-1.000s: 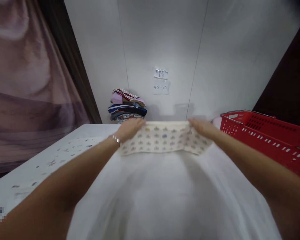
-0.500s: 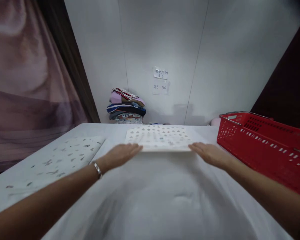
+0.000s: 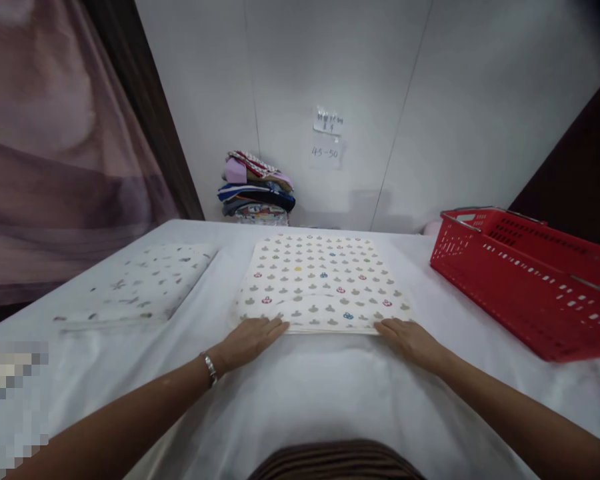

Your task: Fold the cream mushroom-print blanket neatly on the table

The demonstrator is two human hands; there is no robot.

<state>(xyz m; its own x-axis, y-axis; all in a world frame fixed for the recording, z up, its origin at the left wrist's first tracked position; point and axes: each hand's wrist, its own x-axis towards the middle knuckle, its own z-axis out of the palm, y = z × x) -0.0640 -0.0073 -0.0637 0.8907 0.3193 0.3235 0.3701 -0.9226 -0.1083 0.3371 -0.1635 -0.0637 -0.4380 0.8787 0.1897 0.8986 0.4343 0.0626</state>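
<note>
In front of me lies a folded white cloth with a print of small grey motifs and a few red, blue and yellow ones. My left hand rests at its near left corner, fingers stretched out flat over the edge. At the near right corner, my right hand lies the same way. Both thumbs are hidden, and a silver bracelet circles my left wrist. Another folded white cloth, with scattered leaf-like prints, lies to the left.
A red plastic basket stands at the right of the white-covered table. Behind the table's far edge is a stack of folded fabrics. Paper notes hang on the wall, and a pink curtain hangs at the left.
The near edge of the patterned cloth, raised between my hands before, has come down flat on the table. Both hands have moved closer to me, and the view has tilted downward.
</note>
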